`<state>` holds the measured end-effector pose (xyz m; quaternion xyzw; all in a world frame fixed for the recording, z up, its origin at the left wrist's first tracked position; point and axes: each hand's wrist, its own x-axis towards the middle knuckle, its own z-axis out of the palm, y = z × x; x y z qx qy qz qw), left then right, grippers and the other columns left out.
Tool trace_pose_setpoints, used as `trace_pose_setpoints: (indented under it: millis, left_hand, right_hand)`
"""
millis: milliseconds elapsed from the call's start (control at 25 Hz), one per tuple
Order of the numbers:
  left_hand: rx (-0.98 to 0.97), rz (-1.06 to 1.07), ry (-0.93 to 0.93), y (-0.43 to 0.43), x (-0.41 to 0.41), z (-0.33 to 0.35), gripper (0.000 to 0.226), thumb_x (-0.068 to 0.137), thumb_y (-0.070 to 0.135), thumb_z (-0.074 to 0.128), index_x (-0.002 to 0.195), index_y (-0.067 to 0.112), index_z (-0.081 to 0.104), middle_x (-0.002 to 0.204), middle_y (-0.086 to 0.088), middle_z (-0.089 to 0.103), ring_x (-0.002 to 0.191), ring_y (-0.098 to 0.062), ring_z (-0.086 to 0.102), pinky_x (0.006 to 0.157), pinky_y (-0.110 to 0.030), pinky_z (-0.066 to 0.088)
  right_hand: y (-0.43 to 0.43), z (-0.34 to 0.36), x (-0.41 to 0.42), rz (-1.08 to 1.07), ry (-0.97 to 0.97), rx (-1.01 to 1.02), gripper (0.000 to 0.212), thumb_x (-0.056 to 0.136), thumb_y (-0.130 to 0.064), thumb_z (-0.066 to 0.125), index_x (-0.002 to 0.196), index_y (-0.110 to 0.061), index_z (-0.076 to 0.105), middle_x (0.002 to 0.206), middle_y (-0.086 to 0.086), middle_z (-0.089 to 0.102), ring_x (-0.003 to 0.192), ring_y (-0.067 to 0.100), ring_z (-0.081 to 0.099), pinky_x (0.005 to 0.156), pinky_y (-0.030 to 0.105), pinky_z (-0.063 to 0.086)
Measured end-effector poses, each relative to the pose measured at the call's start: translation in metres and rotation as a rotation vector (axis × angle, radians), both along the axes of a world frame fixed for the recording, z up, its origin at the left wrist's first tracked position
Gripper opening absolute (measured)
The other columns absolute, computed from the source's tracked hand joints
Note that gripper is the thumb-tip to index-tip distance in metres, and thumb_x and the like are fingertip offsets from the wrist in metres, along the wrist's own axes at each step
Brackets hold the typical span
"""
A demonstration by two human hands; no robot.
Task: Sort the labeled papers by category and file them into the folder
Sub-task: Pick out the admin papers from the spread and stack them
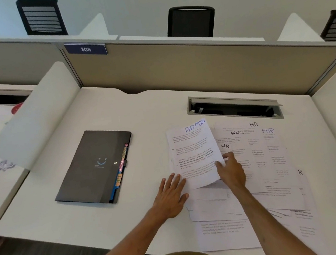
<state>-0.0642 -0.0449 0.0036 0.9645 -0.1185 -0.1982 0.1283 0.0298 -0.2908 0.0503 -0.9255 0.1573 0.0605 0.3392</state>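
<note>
A dark grey folder [92, 167] with coloured index tabs along its right edge lies closed on the desk at the left. To its right spreads a loose pile of printed papers [255, 180], some headed HR and SPORTS. On top at the pile's left lies a small stack headed ADMIN [193, 151]. My right hand [230, 171] pinches the lower right edge of that ADMIN stack. My left hand [171, 195] rests flat with fingers spread against the stack's lower left corner.
A recessed cable tray [234, 105] opens in the white desk [69, 226] behind the papers. Beige partitions [176, 66] wall the back and sides. Black chairs [191, 21] stand beyond. A neighbouring desk at the left holds papers and scraps.
</note>
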Motion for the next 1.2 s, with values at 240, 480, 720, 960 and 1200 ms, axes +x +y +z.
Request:
trace_pose_setpoints:
  millis: [240, 480, 720, 960, 1200]
  left_hand:
    - [-0.332, 0.224, -0.019, 0.012, 0.007, 0.018, 0.069, 0.113, 0.050, 0.032, 0.171, 0.020, 0.010, 0.178, 0.001, 0.008, 0.166, -0.022, 0.002, 0.134, -0.042, 0.003]
    - [-1.039, 0.835, 0.217, 0.057, 0.030, 0.072, 0.068, 0.107, 0.046, 0.058, 0.164, 0.017, 0.035, 0.156, -0.004, 0.055, 0.135, -0.026, 0.061, 0.105, -0.038, 0.055]
    - [-1.229, 0.909, 0.289, 0.118, 0.030, 0.088, 0.031, 0.107, 0.037, 0.062, 0.133, 0.022, 0.068, 0.114, 0.004, 0.081, 0.098, -0.022, 0.080, 0.072, -0.034, 0.064]
    - [-1.189, 0.959, 0.331, 0.150, 0.016, 0.056, 0.036, 0.106, 0.014, 0.064, 0.138, 0.030, 0.060, 0.128, 0.002, 0.076, 0.107, -0.025, 0.078, 0.084, -0.051, 0.066]
    - [-1.224, 1.015, 0.219, 0.156, 0.010, 0.058, 0.037, 0.105, 0.008, 0.062, 0.137, 0.028, 0.063, 0.124, 0.003, 0.078, 0.104, -0.026, 0.079, 0.083, -0.047, 0.066]
  right_hand:
    - [-0.001, -0.006, -0.019, -0.114, -0.002, 0.246, 0.024, 0.100, -0.021, 0.065, 0.124, -0.019, 0.069, 0.124, 0.004, 0.073, 0.100, 0.026, 0.070, 0.079, 0.049, 0.064]
    - [0.033, 0.021, -0.034, -0.310, 0.032, 0.759, 0.013, 0.096, -0.013, 0.073, 0.109, -0.012, 0.074, 0.111, 0.002, 0.074, 0.097, 0.023, 0.071, 0.072, 0.049, 0.066]
    - [0.087, 0.020, -0.048, -0.107, 0.110, 0.688, 0.015, 0.095, -0.019, 0.075, 0.108, -0.010, 0.073, 0.109, 0.003, 0.079, 0.101, 0.023, 0.075, 0.068, 0.041, 0.065]
    - [0.109, 0.006, -0.057, 0.002, 0.250, 0.593, 0.021, 0.094, -0.028, 0.078, 0.104, -0.011, 0.074, 0.100, 0.000, 0.080, 0.094, 0.020, 0.075, 0.073, 0.042, 0.063]
    - [0.072, -0.015, -0.039, -0.055, 0.067, -0.162, 0.037, 0.095, -0.037, 0.071, 0.127, -0.021, 0.062, 0.126, 0.003, 0.064, 0.116, 0.025, 0.061, 0.093, 0.043, 0.053]
